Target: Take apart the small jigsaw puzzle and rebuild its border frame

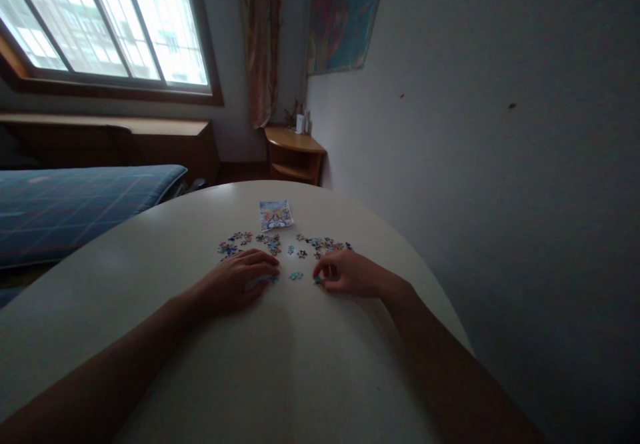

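My left hand rests on the white table with its fingers loosely curved and apart. Between its index finger and thumb lie light-blue puzzle pieces, which the fingers partly cover. My right hand pinches a small bluish-green puzzle piece at the tabletop. Midway between the hands lies a light-blue joined bit of puzzle. Beyond it are a blue piece and a dark patterned piece. Loose puzzle pieces are spread behind the left hand and behind the right hand.
A small printed picture sheet lies beyond the pieces on the round white table. The wall runs close along the right. To the left stands a bed with a blue plaid cover; a wooden corner shelf is behind the table.
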